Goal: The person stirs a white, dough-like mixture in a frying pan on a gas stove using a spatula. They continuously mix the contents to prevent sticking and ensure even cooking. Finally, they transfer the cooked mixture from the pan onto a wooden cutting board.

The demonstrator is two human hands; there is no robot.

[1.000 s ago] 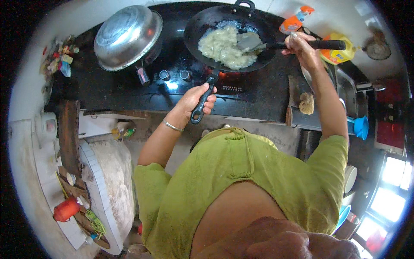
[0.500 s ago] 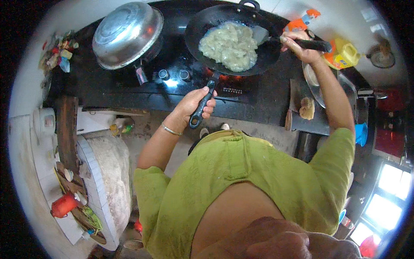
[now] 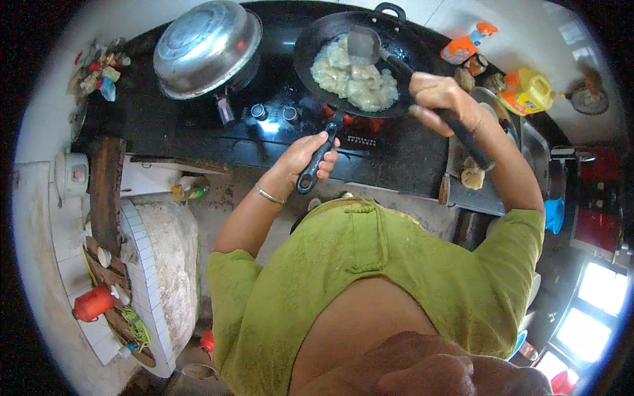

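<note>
Head view: the left hand (image 3: 309, 158) wraps the handle (image 3: 319, 156) nearside of the pan (image 3: 405, 39), seemingly steadying it; the right hand (image 3: 444, 99) clasps a spatula (image 3: 399, 65), blade above food (image 3: 360, 87) inside the pan.

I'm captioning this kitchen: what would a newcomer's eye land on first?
Probably the black wok of pale food at top centre, its handle in the left hand, a spatula in the right hand. Left of the wok gleams a large domed metal cover; below spreads the lime-green shirt.
</note>
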